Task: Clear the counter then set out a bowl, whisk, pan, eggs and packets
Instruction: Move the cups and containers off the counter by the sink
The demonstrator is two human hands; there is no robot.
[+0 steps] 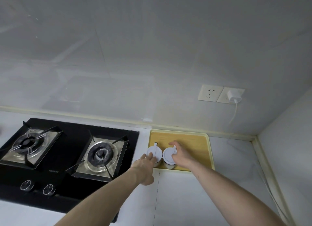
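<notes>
left hand (146, 165) grips left jar (154, 154) | right hand (179, 155) grips right jar (168, 155) | tray (194, 141) at 3 o'clock of hob (67, 154) | hob label unreadable

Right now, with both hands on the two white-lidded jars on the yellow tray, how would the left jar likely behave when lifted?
The left jar looks rigid, with clear walls, so probably breakable if dropped. Its smooth sides may be slippery in the left hand. It stands against the right jar near the tray edge, so a tilted lift might knock its neighbour.
</notes>
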